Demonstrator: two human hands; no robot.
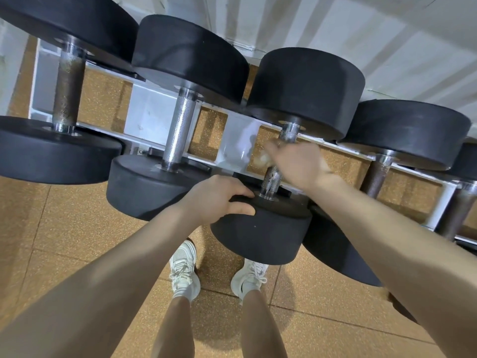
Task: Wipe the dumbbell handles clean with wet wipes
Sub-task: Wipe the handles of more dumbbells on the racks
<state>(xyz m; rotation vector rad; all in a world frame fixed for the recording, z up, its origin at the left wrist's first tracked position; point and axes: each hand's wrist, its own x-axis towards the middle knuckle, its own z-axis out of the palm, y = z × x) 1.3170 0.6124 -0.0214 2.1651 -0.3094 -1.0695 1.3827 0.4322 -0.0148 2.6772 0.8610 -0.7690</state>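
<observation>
R hand (296, 161) wraps wipe (263, 158) round dumbbell handle (271, 180); L hand (219, 200) grips near weight head (263, 233).

Bare forearms, no sleeves, bare lower legs — person wore white lace-up sneakers (184, 270) with pale socks (182, 295), no rings or watch showed.
</observation>
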